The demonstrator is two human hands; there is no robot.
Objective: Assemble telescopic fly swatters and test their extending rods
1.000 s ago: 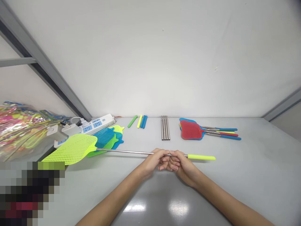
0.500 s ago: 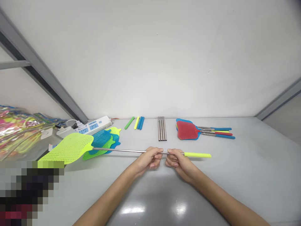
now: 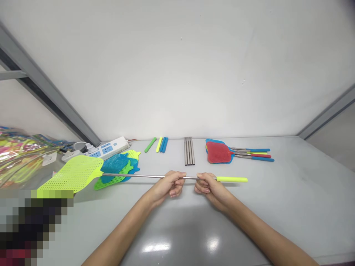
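Observation:
A yellow fly swatter (image 3: 74, 170) with a thin metal rod is held level above the table, its mesh head to the left and its yellow grip to the right. My left hand (image 3: 170, 184) is closed around the middle of the rod. Close to the yellow grip, my right hand (image 3: 208, 186) pinches the same rod, and a short bare length of metal shows between the two hands. Loose swatter heads (image 3: 113, 168) in blue, green and yellow lie partly behind the held mesh. Finished-looking swatters, the top one red (image 3: 219, 153), lie stacked at the right.
Metal tubes (image 3: 189, 151) lie side by side near the wall. Left of them are a green grip (image 3: 150, 145), a yellow grip (image 3: 159, 144) and blue grips (image 3: 164, 145). A white power strip (image 3: 111, 147) and plastic-wrapped goods (image 3: 19, 159) occupy the left side. Pixelation hides the lower left corner.
My left hand has moved left, away from the right hand, and more bare rod shows between them. The mesh head has shifted left. The whole view has shifted slightly.

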